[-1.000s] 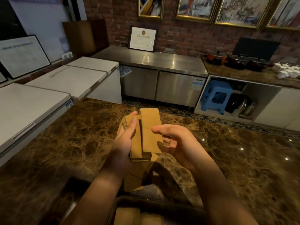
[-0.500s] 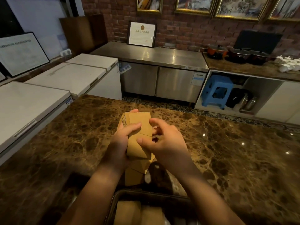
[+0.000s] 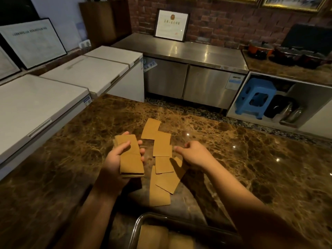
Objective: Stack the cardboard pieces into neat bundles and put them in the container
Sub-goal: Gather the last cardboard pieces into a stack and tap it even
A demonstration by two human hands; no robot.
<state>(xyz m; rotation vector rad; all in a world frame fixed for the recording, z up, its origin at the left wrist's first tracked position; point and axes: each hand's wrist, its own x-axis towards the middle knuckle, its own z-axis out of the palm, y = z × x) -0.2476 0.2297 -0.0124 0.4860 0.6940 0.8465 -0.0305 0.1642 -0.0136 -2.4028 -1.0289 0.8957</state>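
My left hand (image 3: pixel 115 160) grips a squared-up stack of brown cardboard pieces (image 3: pixel 130 159), held just above the marble counter. Several loose cardboard pieces (image 3: pixel 161 146) lie scattered and overlapping on the counter to the right of the stack. My right hand (image 3: pixel 195 154) hovers over the right edge of these loose pieces, fingers loosely curled and pointing left, holding nothing. At the bottom edge sits a metal container (image 3: pixel 138 223) with cardboard bundles (image 3: pixel 154 234) inside, partly cut off by the frame.
The brown marble counter (image 3: pixel 251 168) stretches wide to the right and left. White chest freezers (image 3: pixel 45 105) line the left side. A steel cabinet (image 3: pixel 188 83) and a blue stool (image 3: pixel 255 96) stand across the aisle.
My right hand has let go of the stack and moved right, over the loose pieces. The left hand has lowered with the stack. The view has tilted down, showing the scattered pieces.
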